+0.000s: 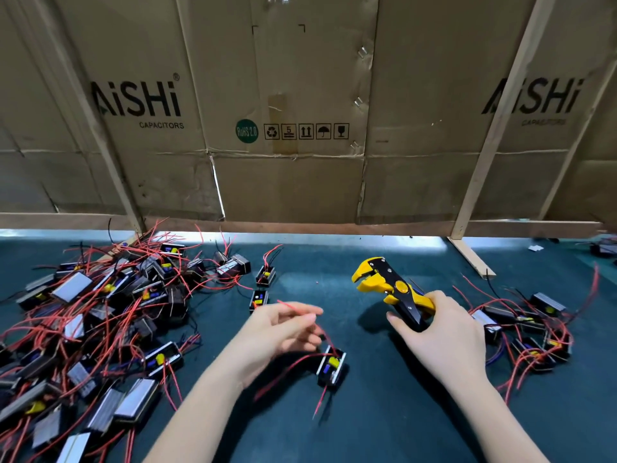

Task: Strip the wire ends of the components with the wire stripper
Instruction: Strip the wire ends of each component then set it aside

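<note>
My right hand [444,335] grips the handles of a yellow and black wire stripper [387,285], whose jaws point up and to the left, above the green mat. My left hand [283,332] is blurred and pinches a thin red wire [293,307] between thumb and fingers. That wire runs down to a small black component [330,364] with a yellow part inside, which lies on the mat just right of my left hand. Other red wires trail from the component towards me. The stripper's jaws are apart from the wire.
A large heap of components with red wires [100,312] fills the left of the mat [367,429]. A smaller heap [527,332] lies at the right. Two single components [262,289] sit near the middle. A cardboard wall [300,128] on wooden battens closes the back.
</note>
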`<act>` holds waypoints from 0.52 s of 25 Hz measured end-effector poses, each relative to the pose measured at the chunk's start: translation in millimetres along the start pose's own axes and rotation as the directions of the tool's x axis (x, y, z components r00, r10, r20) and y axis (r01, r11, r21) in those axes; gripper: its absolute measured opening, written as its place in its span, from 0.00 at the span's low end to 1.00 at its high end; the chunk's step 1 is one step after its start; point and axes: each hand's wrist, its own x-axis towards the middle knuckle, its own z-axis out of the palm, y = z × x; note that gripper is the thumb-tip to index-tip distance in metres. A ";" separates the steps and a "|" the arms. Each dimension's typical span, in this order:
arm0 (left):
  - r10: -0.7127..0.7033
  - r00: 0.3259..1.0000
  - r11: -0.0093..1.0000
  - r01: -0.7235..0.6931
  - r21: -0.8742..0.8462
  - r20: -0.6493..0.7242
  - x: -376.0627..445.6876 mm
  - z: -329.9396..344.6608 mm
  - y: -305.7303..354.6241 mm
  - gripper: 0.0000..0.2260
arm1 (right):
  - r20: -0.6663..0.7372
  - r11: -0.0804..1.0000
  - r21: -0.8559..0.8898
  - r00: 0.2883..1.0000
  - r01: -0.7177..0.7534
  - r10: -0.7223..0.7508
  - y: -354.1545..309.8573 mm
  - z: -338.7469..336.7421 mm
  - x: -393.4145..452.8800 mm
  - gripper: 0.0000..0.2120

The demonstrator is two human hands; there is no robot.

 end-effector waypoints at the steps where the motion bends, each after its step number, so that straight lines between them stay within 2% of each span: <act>1: -0.037 0.999 0.999 0.037 0.035 0.000 1.4 3.2 -5.2 0.09 | 0.003 1.000 0.004 1.000 -0.002 0.002 0.1 -0.1 0.2 0.23; 4: -0.002 1.000 0.985 -0.002 0.174 0.021 3.1 11.2 -11.4 0.08 | 0.003 1.000 0.024 1.000 -0.006 0.006 -0.3 -0.5 0.7 0.23; 7: 0.194 0.981 0.910 -0.188 0.369 0.021 0.4 9.6 -5.4 0.04 | -0.001 1.000 0.020 1.000 -0.008 0.008 -0.4 -1.2 1.3 0.23; 9: 0.298 0.934 0.828 -0.356 0.433 0.199 -3.9 2.4 1.7 0.10 | -0.009 1.000 0.014 1.000 -0.006 0.006 0.5 -1.8 2.0 0.23; 11: 0.264 0.870 0.728 -0.464 0.506 0.417 -10.0 -0.3 5.6 0.15 | -0.016 1.000 0.019 1.000 -0.001 0.002 0.8 -2.0 1.9 0.22; 13: 0.237 0.843 0.621 -0.513 0.593 0.482 -11.8 3.2 2.3 0.13 | -0.014 1.000 0.032 1.000 0.000 0.000 0.7 -1.7 1.9 0.22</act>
